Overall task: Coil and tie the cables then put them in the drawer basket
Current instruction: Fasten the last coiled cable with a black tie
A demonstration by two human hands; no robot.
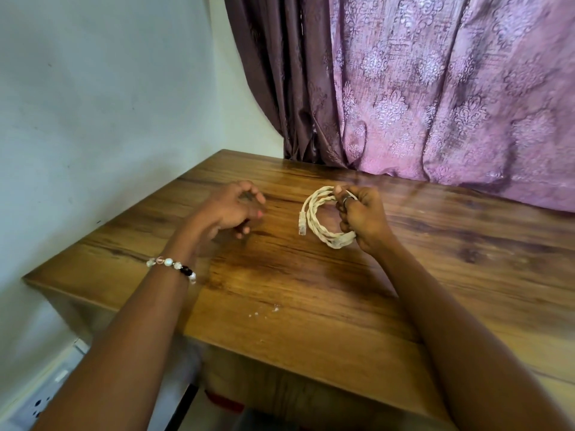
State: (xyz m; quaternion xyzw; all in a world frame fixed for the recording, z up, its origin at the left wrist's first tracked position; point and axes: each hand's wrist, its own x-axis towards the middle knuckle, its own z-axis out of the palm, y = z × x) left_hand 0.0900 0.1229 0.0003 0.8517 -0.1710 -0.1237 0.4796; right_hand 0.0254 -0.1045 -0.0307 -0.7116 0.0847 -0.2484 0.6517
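Right hand (362,217) gripping a coiled, twisted cream network cable (317,217) with fingers curled round its right side, holding it just above the brown wooden desk (311,306), clear plug hanging at the coil's left, left hand (230,209) hovering nearby, fingers loosely curled, holding nothing.

Wooden table (311,290) stands against a white wall (109,88) and purple curtain (451,88)

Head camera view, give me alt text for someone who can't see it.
A person's right hand grips a coiled white cable above a wooden table, one connector dangling. The left hand, bracelet on its wrist, hovers loosely curled and holds nothing. A purple curtain hangs behind.
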